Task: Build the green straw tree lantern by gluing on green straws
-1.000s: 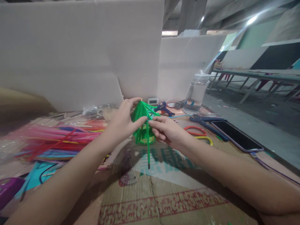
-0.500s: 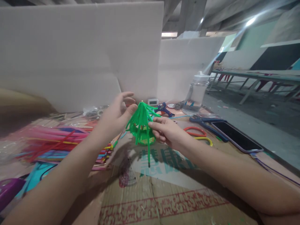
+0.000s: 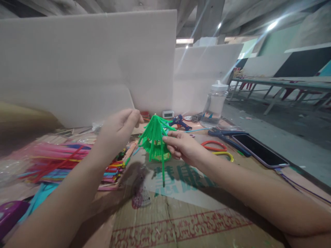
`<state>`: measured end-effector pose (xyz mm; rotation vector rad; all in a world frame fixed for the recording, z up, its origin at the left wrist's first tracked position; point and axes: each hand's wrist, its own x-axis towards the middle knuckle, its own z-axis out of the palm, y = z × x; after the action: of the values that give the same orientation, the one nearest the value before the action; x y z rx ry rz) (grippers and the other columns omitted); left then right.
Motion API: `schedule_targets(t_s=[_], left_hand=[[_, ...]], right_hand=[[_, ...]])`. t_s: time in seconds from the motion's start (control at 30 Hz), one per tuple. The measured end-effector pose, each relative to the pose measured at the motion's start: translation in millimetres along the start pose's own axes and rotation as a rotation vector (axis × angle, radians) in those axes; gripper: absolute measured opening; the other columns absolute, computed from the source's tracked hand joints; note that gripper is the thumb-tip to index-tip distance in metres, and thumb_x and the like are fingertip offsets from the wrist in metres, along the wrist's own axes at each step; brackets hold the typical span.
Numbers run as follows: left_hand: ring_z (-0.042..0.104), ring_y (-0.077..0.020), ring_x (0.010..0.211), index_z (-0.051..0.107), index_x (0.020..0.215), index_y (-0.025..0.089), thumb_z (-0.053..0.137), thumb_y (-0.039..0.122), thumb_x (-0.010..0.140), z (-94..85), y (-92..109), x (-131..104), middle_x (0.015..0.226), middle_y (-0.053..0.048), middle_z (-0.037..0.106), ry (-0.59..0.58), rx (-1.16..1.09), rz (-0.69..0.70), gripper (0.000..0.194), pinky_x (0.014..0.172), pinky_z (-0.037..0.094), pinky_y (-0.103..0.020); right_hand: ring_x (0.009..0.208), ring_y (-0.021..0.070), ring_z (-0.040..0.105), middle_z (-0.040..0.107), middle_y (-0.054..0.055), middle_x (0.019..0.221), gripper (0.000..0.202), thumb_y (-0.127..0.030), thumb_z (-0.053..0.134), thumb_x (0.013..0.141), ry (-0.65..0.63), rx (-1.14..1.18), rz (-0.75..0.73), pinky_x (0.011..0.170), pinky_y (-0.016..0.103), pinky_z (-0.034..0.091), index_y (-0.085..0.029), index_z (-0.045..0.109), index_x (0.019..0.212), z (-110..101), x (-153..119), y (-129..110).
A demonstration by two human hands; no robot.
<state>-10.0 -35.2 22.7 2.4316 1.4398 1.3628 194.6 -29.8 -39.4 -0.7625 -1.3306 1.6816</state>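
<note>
A green cone-shaped model (image 3: 154, 132) made of fuzzy stems stands upright at the middle of the table, with a round green tier under its top. One long stem (image 3: 163, 165) hangs down its front below the base. My right hand (image 3: 182, 144) pinches this stem near the model's right side, thumb and forefinger together. To the left of the model and apart from it, my left hand (image 3: 121, 127) is raised with its fingers curled together, slightly blurred; whether anything is between the fingertips is too small to tell.
Bundles of coloured stems (image 3: 64, 155) lie at left, near a purple object (image 3: 12, 215). Behind are a glue gun (image 3: 181, 122), a small white clock (image 3: 168, 114) and a water bottle (image 3: 214, 105). Scissors (image 3: 216, 146), pliers (image 3: 230, 139) and a phone (image 3: 260, 150) lie at right.
My left hand has moved left, away from the model's top, and its fingers have closed. My right hand stays at the hanging stem.
</note>
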Motion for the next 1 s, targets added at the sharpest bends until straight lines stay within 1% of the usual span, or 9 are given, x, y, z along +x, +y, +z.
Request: schedule_targets(t_s=[0.1, 0.23, 0.4, 0.63, 0.73, 0.8, 0.87, 0.93, 1.0], left_hand=[[0.065, -0.0227, 0.083, 0.070, 0.086, 0.024, 0.049, 0.044, 0.093, -2.2, -0.5, -0.3, 0.083, -0.001, 0.072, -0.039, -0.035, -0.035, 0.029, 0.078, 0.050, -0.035], [0.066, -0.0221, 0.081, 0.072, 0.084, 0.025, 0.060, 0.044, 0.087, -3.2, 1.7, -1.6, 0.084, 0.000, 0.074, -0.037, -0.047, -0.073, 0.022, 0.075, 0.051, -0.034], [0.054, -0.0178, 0.067, 0.059, 0.079, 0.023, 0.051, 0.040, 0.092, -0.2, 1.3, -0.7, 0.069, 0.001, 0.059, -0.002, 0.044, -0.023, 0.023, 0.060, 0.042, -0.029], [0.042, -0.0164, 0.058, 0.037, 0.063, 0.023, 0.034, 0.036, 0.097, 1.2, 3.0, -1.7, 0.060, 0.001, 0.040, 0.072, 0.067, 0.017, 0.037, 0.055, 0.032, -0.031], [0.044, -0.0160, 0.056, 0.040, 0.059, 0.022, 0.035, 0.040, 0.097, 0.0, -0.8, 0.0, 0.056, 0.001, 0.042, 0.038, 0.092, -0.012, 0.042, 0.055, 0.032, -0.031], [0.056, -0.0179, 0.068, 0.056, 0.071, 0.021, 0.044, 0.039, 0.094, 1.8, -5.3, 2.3, 0.069, -0.001, 0.058, 0.015, 0.070, -0.007, 0.031, 0.063, 0.041, -0.031], [0.062, -0.0203, 0.087, 0.062, 0.098, 0.019, 0.054, 0.035, 0.089, 6.7, -9.0, 3.8, 0.094, -0.005, 0.067, -0.018, -0.031, -0.008, 0.021, 0.078, 0.048, -0.034], [0.063, -0.0224, 0.101, 0.055, 0.120, 0.016, 0.058, 0.034, 0.085, 13.9, -10.3, 3.2, 0.113, -0.010, 0.065, -0.077, -0.146, -0.025, 0.040, 0.088, 0.050, -0.037], [0.060, -0.0246, 0.112, 0.048, 0.131, 0.015, 0.061, 0.037, 0.084, 21.8, -9.0, 0.5, 0.126, -0.014, 0.060, -0.130, -0.173, -0.010, 0.054, 0.097, 0.048, -0.042]], right_hand=[[0.029, 0.0038, 0.030, 0.051, -0.010, 0.042, 0.031, -0.039, 0.074, 0.074, 0.006, 0.006, 0.006, 0.033, 0.019, 0.023, -0.020, 0.050, 0.081, 0.2, 0.2, -0.3], [0.030, 0.0037, 0.030, 0.050, -0.010, 0.043, 0.030, -0.038, 0.073, 0.075, 0.012, 0.010, 0.007, 0.033, 0.019, 0.025, -0.018, 0.052, 0.085, 0.1, 0.7, -1.0], [0.030, 0.0037, 0.031, 0.050, -0.010, 0.042, 0.030, -0.038, 0.073, 0.075, 0.005, 0.006, 0.003, 0.034, 0.019, 0.025, -0.017, 0.055, 0.087, -1.1, 2.0, -1.1], [0.030, 0.0036, 0.032, 0.050, -0.010, 0.043, 0.027, -0.038, 0.073, 0.076, -0.005, -0.008, -0.018, 0.034, 0.020, 0.025, -0.017, 0.057, 0.085, -3.3, 2.9, -0.6], [0.030, 0.0034, 0.031, 0.050, -0.010, 0.043, 0.029, -0.039, 0.074, 0.075, 0.003, -0.011, -0.007, 0.034, 0.020, 0.024, -0.017, 0.056, 0.083, -3.6, 3.2, -0.4], [0.030, 0.0034, 0.031, 0.050, -0.010, 0.043, 0.029, -0.039, 0.074, 0.075, 0.013, -0.017, 0.006, 0.034, 0.019, 0.024, -0.018, 0.055, 0.082, -3.5, 3.1, -0.7], [0.030, 0.0034, 0.031, 0.051, -0.010, 0.043, 0.029, -0.038, 0.073, 0.075, 0.015, -0.022, 0.018, 0.034, 0.019, 0.025, -0.018, 0.054, 0.081, -3.2, 2.5, -1.2], [0.030, 0.0033, 0.032, 0.051, -0.010, 0.043, 0.030, -0.038, 0.073, 0.075, 0.005, -0.024, 0.024, 0.034, 0.018, 0.025, -0.019, 0.052, 0.079, -2.4, 1.5, -1.7], [0.029, 0.0032, 0.031, 0.050, -0.011, 0.042, 0.030, -0.038, 0.073, 0.075, -0.005, -0.022, 0.027, 0.034, 0.018, 0.025, -0.019, 0.050, 0.078, -1.5, 0.3, -2.0]])
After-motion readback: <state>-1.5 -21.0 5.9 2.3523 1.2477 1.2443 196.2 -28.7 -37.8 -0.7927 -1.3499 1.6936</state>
